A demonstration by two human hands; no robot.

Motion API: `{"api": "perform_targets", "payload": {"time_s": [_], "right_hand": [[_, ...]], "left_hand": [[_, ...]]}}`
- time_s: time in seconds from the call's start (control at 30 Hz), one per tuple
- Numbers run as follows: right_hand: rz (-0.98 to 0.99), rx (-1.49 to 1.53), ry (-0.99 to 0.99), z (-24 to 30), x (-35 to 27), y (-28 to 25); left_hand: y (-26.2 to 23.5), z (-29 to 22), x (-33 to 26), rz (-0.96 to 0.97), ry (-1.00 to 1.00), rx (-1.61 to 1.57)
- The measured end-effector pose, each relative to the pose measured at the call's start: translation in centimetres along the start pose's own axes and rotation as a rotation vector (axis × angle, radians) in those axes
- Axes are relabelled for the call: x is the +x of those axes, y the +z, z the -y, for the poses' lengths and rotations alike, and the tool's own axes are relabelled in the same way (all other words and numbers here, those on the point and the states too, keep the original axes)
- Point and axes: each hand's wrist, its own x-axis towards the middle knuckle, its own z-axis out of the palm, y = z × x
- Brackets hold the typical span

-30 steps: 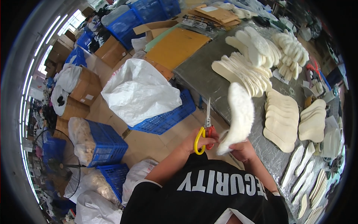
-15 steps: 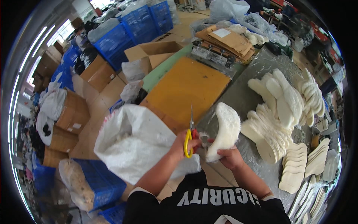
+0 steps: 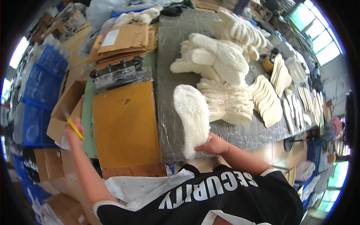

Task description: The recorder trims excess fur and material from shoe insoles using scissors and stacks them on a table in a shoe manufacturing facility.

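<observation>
In my right hand [image 3: 213, 144] is a white fluffy insole [image 3: 190, 114], pinched at its lower end and raised over the near edge of the grey table [image 3: 174, 144]. My left hand [image 3: 75, 132] is out at the far left, closed around scissors [image 3: 75, 128]. Their yellow handle shows, while the blades are blurred. Just past the held insole lies a bundle of cream insoles [image 3: 228, 103]. Behind that bundle is a loose heap of fluffy insoles [image 3: 217, 58].
Left of the grey table is a yellow-brown board [image 3: 125, 127], with a metal clamp bar [image 3: 118, 78] and brown paper stack [image 3: 127, 39] behind it. An open cardboard box [image 3: 62, 112] and blue crates [image 3: 37, 108] stand at left. Fanned insoles [image 3: 267, 101] lie right. A white sack [image 3: 146, 185] hangs near my body.
My view has turned to the right. My left hand has swung away to the left with the scissors, apart from the insole, which stays in my right hand.
</observation>
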Motion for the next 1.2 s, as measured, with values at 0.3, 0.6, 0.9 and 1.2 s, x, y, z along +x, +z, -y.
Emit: {"api": "perform_targets", "payload": {"time_s": [0.3, 0.6, 0.9, 1.2], "right_hand": [[-0.207, 0.294, 0.355, -9.2, -7.3, -6.4], [-0.459, -0.022, 0.246, -13.5, -11.9, -9.2], [-0.603, 0.445, 0.218, -16.5, -18.6, -14.5], [-0.729, 0.406, 0.182, -16.1, -18.7, -16.3]], "left_hand": [[19.7, 1.6, -22.9, 0.53, -0.38, 0.046], [25.8, 1.4, -25.8, 0.458, -0.166, 0.634], [31.6, -4.9, -30.8, 0.524, 0.454, 1.234], [39.9, 2.9, -39.9, 1.019, 0.847, 1.082]]}}
